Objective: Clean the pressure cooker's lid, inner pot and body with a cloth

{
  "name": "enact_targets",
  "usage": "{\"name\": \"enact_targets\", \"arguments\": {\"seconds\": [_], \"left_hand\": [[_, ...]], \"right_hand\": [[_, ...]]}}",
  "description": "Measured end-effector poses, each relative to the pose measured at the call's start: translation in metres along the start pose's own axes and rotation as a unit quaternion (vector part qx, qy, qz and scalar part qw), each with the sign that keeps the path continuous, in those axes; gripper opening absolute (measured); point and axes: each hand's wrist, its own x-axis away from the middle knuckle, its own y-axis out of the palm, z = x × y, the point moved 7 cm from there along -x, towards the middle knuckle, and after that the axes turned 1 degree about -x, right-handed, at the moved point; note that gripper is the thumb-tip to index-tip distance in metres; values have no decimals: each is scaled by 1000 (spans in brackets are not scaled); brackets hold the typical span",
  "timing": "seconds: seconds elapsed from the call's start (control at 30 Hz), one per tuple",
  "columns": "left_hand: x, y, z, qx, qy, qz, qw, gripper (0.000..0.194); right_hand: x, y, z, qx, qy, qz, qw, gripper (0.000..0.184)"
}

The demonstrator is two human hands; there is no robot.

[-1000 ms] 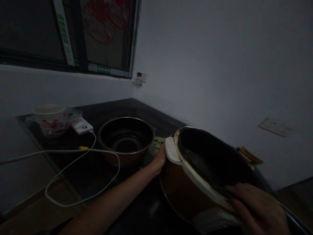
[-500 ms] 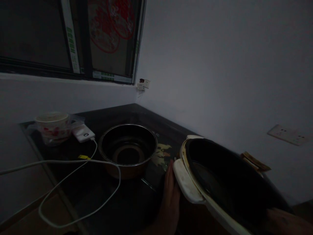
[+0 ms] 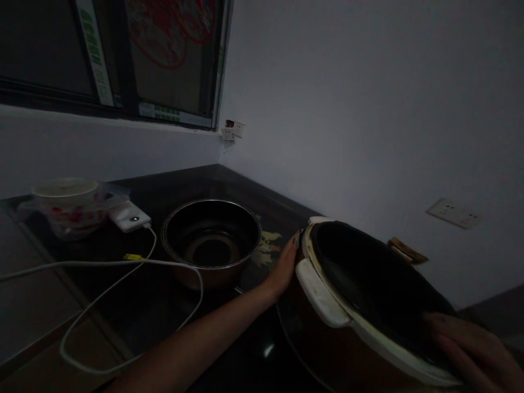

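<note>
A large electric cooker [image 3: 323, 327] with a brown body, a stained white rim and a white side handle fills the right foreground, leaning at an angle. Its dark inner pot [image 3: 347, 256] has an open top; the depth is too dark to make out. My left hand [image 3: 284, 267] is pressed around the cooker's left side below the rim, with its fingertips partly hidden. At the near right, my right hand [image 3: 470, 344] is curled over the rim, fingers reaching into the pot's shadow. Beside my left forearm, a black-lined round pan [image 3: 210, 262] rests on the counter.
On the dark counter [image 3: 229, 183] stand a bagged paper tub [image 3: 71, 210] and a white power adapter [image 3: 129, 215]. A white cable [image 3: 98, 263] loops across the front left. Wall sockets [image 3: 454, 212] are at right; a brown object [image 3: 407, 251] shows behind the cooker.
My left hand has slid forward along the cooker's side, and its forearm now shows. The cooker stands less tilted, with more of its brown body visible. The view has shifted slightly.
</note>
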Motion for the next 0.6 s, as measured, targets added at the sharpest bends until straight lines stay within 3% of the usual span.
{"name": "enact_targets", "arguments": {"seconds": [0.17, 0.27, 0.37, 0.47, 0.6], "left_hand": [[81, 7, -13, -46, -16, 2, 999, 70], [104, 14, -19, -53, -31, -19, 998, 69], [85, 9, -17, -33, -21, 6, 999, 68], [46, 3, -8, 0, -6, 20, 1000, 64], [0, 2, 8, 9, 12, 11, 1000, 53]], "right_hand": [[-5, -2, -8, 28, 20, -40, 999, 42], [-22, -4, -40, 38, 4, -73, 997, 40], [-49, 0, -95, 77, -65, -90, 991, 35], [-73, 5, -145, 143, -121, -49, 981, 40], [-86, 10, -168, 180, -150, -2, 972, 43]]}}
